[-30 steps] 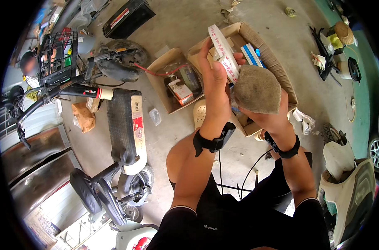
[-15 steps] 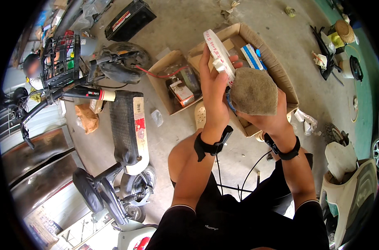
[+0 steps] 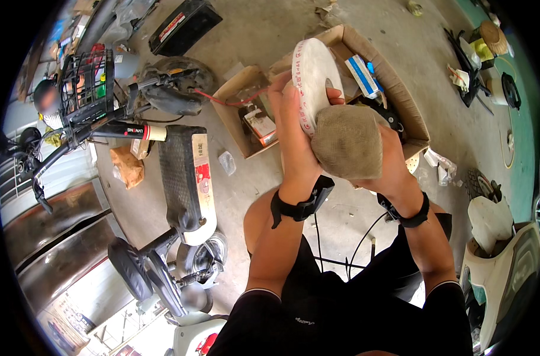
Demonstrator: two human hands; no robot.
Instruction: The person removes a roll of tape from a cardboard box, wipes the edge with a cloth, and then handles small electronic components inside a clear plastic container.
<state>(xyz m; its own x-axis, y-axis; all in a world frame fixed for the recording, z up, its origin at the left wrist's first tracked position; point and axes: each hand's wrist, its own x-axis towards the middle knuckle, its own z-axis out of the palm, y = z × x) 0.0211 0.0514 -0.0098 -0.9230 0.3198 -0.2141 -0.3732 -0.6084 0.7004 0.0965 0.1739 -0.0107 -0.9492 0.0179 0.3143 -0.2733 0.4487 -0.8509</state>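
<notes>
My left hand [image 3: 292, 139] holds a white roll [image 3: 315, 62] of tape or similar strip with red print along its edge, standing on edge, fingertips showing in the roll's centre hole. My right hand [image 3: 390, 172] grips a brown knitted cloth bundle [image 3: 347, 139], which lies against the lower part of the roll and hides most of that hand's fingers; what is inside the cloth, if anything, is hidden. Below and behind both hands is a large cardboard box [image 3: 414, 118] with a blue-and-white carton [image 3: 362, 76]; beside it a smaller box [image 3: 227, 107] holds an orange-and-white carton [image 3: 257, 123].
An electric scooter [image 3: 184, 184] stands at left beside a bicycle-like vehicle with a black basket [image 3: 86, 83]; a person [image 3: 46, 98] is partly visible behind it. A black case [image 3: 185, 26] lies at top left, a white scooter body [image 3: 504, 279] at right, assorted clutter at upper right.
The roll has turned so that more of its flat face and hole shows. Both hands and the cloth have shifted left and slightly down.
</notes>
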